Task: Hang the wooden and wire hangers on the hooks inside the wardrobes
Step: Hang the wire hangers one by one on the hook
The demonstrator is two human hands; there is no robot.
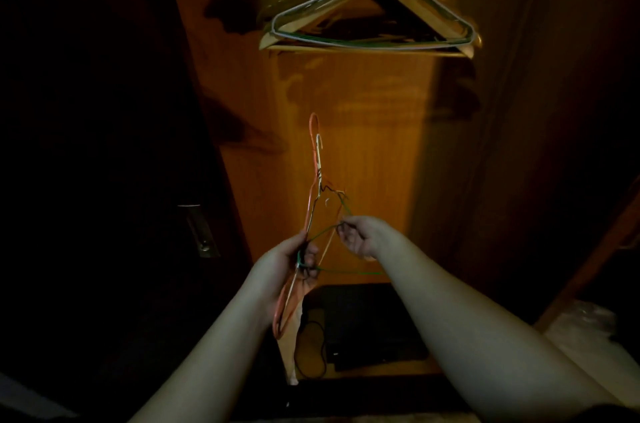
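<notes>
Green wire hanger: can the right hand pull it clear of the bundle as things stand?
Probably not cleanly. The right hand pinches the green wire hanger, but its lower corner runs through the left hand, which also grips the orange wire hanger; the necks look tangled.

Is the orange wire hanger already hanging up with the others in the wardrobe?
No, the left hand grips the orange wire hanger low down, well below the hung hangers.

Dim room: an orange-lit wooden back panel (pixel 346 145) beside a dark door (pixel 104 110) with a metal handle (pixel 197 228).
</notes>
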